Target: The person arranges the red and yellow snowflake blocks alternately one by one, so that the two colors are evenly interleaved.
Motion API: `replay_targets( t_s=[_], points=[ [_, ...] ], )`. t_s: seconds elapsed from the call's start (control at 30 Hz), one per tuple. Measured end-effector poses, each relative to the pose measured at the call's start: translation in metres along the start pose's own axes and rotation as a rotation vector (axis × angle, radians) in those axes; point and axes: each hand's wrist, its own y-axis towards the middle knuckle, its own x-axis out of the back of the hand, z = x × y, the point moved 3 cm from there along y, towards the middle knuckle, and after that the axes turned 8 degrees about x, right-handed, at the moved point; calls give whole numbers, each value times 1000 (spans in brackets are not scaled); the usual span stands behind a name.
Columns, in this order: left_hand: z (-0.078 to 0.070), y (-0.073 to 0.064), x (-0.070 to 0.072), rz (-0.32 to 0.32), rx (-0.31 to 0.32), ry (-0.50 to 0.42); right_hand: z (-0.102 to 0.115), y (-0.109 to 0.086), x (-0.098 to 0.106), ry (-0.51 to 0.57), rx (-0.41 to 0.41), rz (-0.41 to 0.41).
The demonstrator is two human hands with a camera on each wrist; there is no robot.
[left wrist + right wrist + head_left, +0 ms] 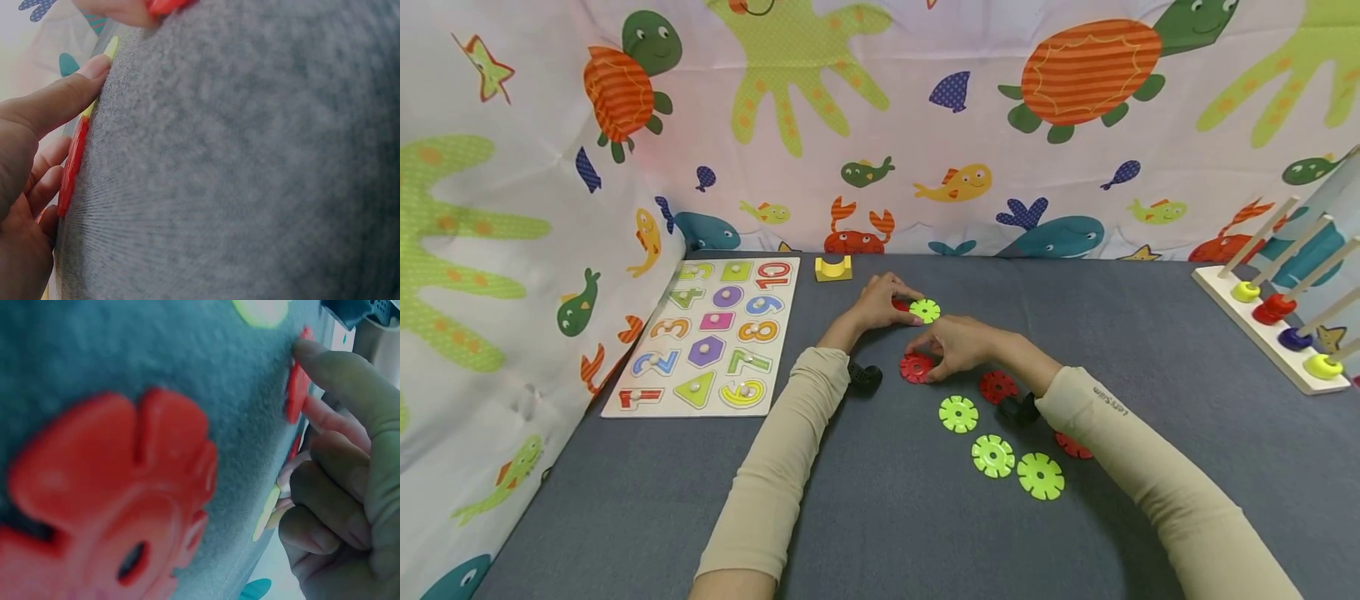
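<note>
Near the middle of the table, my left hand point(880, 304) holds a yellow-green notched disc point(925, 311) by its edges between thumb and fingers. A red notched disc point(75, 165) lies edge to edge with it, inside the curve of the same hand. Just in front and to the right, my right hand point(962, 343) pinches another red notched disc point(916, 367) between thumb and index finger, the other fingers curled in. In the right wrist view that pinched red disc point(299, 387) appears nearly edge-on, close over the cloth.
Several loose discs lie nearer me, among them a green disc point(958, 414) and a red disc point(997, 387) close to the right wrist. A number puzzle board point(703, 337) is at left, a yellow block point(832, 268) behind it. At far right stands a peg stacker point(1270, 329).
</note>
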Motion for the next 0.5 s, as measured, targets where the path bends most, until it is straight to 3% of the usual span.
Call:
replay_targets(
  t_s=[0.3,0.5],
  points=[
    [1,0,-1,-2,24,10,-8,-8,5,-18,-26,-74],
    [0,1,0,4,19,-8,-28,-22,26,-35,-89,-204]
  ],
)
